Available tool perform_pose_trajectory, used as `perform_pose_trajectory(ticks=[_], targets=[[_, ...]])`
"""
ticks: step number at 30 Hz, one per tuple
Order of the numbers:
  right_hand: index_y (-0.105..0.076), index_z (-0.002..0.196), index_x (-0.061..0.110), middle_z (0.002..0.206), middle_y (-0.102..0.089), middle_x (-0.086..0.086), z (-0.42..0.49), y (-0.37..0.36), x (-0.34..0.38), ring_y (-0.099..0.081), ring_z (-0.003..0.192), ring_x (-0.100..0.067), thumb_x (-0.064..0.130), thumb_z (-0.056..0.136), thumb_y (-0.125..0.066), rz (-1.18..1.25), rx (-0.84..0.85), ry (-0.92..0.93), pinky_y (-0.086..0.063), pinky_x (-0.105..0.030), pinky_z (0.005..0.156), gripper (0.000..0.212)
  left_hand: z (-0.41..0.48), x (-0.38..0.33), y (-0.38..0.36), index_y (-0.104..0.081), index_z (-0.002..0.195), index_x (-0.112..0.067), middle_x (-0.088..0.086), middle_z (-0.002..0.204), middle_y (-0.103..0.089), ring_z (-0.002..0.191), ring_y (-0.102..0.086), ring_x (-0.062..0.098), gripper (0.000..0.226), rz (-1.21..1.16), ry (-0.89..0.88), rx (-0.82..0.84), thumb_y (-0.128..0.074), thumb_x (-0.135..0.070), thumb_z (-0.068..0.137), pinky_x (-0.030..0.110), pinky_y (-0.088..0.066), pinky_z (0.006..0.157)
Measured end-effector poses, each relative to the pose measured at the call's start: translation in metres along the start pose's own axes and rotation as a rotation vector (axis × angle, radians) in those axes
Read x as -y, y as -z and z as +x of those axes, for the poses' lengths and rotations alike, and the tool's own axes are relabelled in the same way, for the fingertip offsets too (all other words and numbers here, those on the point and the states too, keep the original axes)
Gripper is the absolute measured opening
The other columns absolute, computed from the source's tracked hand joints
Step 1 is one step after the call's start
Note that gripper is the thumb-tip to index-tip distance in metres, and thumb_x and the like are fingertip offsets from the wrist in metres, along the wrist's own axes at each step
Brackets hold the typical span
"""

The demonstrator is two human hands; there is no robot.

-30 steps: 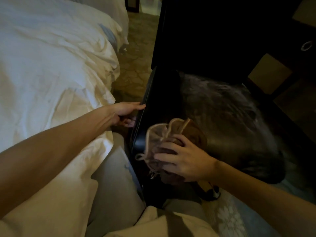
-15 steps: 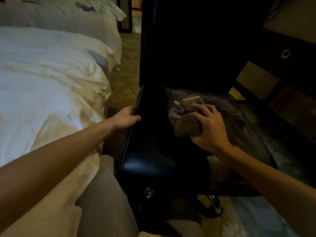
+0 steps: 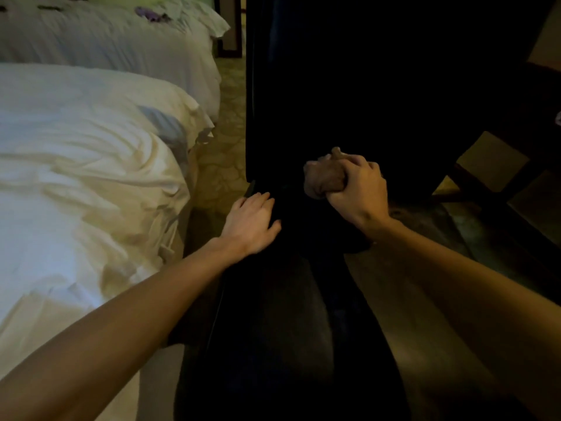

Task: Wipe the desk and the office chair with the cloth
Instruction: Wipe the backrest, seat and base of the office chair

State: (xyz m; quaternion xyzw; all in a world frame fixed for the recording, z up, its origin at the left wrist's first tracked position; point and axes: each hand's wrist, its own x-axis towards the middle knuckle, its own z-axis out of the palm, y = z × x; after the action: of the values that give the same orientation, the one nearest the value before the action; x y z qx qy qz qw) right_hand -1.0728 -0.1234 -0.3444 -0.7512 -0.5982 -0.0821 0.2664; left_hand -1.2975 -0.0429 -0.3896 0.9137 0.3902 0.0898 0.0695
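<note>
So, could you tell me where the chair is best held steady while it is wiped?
Probably the left edge of the seat, close to the backrest, reached from the bed side. That edge lies exposed on the near side, and the left hand rests there with fingers spread. This leaves the right hand free to work the bunched cloth it grips.

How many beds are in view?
2. The near bed fills the left side, beside the office chair; the far bed lies beyond it, top left. More may be outside the view.
</note>
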Motion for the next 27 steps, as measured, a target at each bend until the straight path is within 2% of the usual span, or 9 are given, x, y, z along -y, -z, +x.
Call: perform_pose_trajectory(ticks=[6, 10, 12, 14, 16, 18, 20, 24, 27], targets=[[-0.045, 0.148, 0.021, 0.15, -0.042, -0.01, 0.068, -0.053, 0.004, -0.031, 0.14, -0.039, 0.042, 0.089, -0.067, -0.276, 0.217, 0.186, -0.03, -0.056, 0.109, 0.067, 0.004, 0.008, -0.021, -0.035, 0.157, -0.016, 0.002, 0.165, -0.032, 0.155, -0.02, 0.015, 0.061, -0.059, 0.046, -0.068, -0.034, -0.048, 0.105, 0.039, -0.014, 0.127], [-0.036, 0.155, 0.028, 0.162, -0.03, -0.003, 0.073, -0.096, 0.001, -0.025, 0.148, -0.033, 0.047, 0.096, -0.06, -0.119, 0.423, 0.1, -0.023, -0.058, 0.117, 0.067, 0.005, 0.014, -0.029, -0.038, 0.156, -0.017, 0.001, 0.163, -0.035, 0.154, -0.022, 0.013, 0.06, -0.072, 0.038, -0.082, -0.034, -0.048, 0.105, 0.04, -0.015, 0.127], [-0.039, 0.154, 0.028, 0.162, -0.033, -0.004, 0.067, -0.106, -0.002, -0.028, 0.147, -0.033, 0.046, 0.099, -0.055, 0.014, 0.392, 0.067, -0.026, -0.059, 0.115, 0.06, 0.006, 0.015, -0.031, -0.039, 0.156, -0.018, 0.0, 0.163, -0.037, 0.154, -0.023, 0.012, 0.06, -0.089, 0.04, -0.09, -0.034, -0.048, 0.104, 0.041, -0.016, 0.127], [-0.048, 0.149, 0.027, 0.154, -0.045, -0.006, 0.061, -0.103, -0.001, -0.041, 0.138, -0.036, 0.046, 0.099, -0.053, 0.069, 0.368, 0.067, -0.036, -0.056, 0.108, 0.053, 0.005, 0.016, -0.032, -0.042, 0.154, -0.019, -0.001, 0.162, -0.038, 0.153, -0.024, 0.011, 0.06, -0.101, 0.048, -0.109, -0.033, -0.047, 0.103, 0.043, -0.014, 0.127], [-0.059, 0.139, 0.025, 0.142, -0.057, -0.007, 0.052, -0.09, 0.006, -0.052, 0.127, -0.036, 0.048, 0.091, -0.05, 0.108, 0.353, 0.061, -0.046, -0.048, 0.098, 0.054, 0.005, 0.016, -0.031, -0.043, 0.153, -0.019, -0.002, 0.162, -0.038, 0.153, -0.023, 0.01, 0.056, -0.103, 0.057, -0.128, -0.034, -0.041, 0.103, 0.044, -0.01, 0.128], [-0.064, 0.133, 0.024, 0.137, -0.062, -0.003, 0.031, -0.073, 0.015, -0.057, 0.124, -0.03, 0.046, 0.08, -0.05, 0.142, 0.327, 0.079, -0.049, -0.042, 0.095, 0.06, 0.003, 0.018, -0.031, -0.043, 0.153, -0.019, -0.002, 0.163, -0.036, 0.154, -0.021, 0.01, 0.052, -0.121, 0.063, -0.125, -0.036, -0.034, 0.103, 0.045, -0.008, 0.128], [-0.068, 0.126, 0.023, 0.133, -0.065, 0.0, -0.001, -0.056, 0.022, -0.059, 0.123, -0.024, 0.041, 0.069, -0.057, 0.191, 0.295, 0.084, -0.049, -0.036, 0.098, 0.061, 0.002, 0.019, -0.031, -0.041, 0.154, -0.019, -0.002, 0.164, -0.033, 0.154, -0.019, 0.01, 0.051, -0.149, 0.052, -0.124, -0.039, -0.027, 0.104, 0.045, -0.007, 0.128], [-0.074, 0.112, 0.016, 0.115, -0.073, -0.006, -0.07, -0.022, 0.036, -0.057, 0.109, -0.013, 0.026, 0.057, -0.071, 0.261, 0.251, 0.169, -0.034, -0.01, 0.092, 0.055, -0.001, 0.023, -0.025, -0.037, 0.156, -0.016, 0.0, 0.165, -0.03, 0.155, -0.019, 0.012, 0.051, -0.274, 0.016, -0.116, -0.041, -0.017, 0.105, 0.042, -0.005, 0.128], [-0.075, 0.111, 0.019, 0.114, -0.073, 0.002, -0.108, 0.002, 0.046, -0.066, 0.109, -0.016, 0.026, 0.06, -0.072, 0.3, 0.375, 0.164, -0.048, -0.029, 0.099, 0.052, -0.005, 0.024, -0.018, -0.036, 0.156, -0.014, 0.002, 0.165, -0.03, 0.155, -0.018, 0.014, 0.051, -0.335, -0.009, -0.102, -0.04, -0.015, 0.106, 0.042, -0.004, 0.128]])
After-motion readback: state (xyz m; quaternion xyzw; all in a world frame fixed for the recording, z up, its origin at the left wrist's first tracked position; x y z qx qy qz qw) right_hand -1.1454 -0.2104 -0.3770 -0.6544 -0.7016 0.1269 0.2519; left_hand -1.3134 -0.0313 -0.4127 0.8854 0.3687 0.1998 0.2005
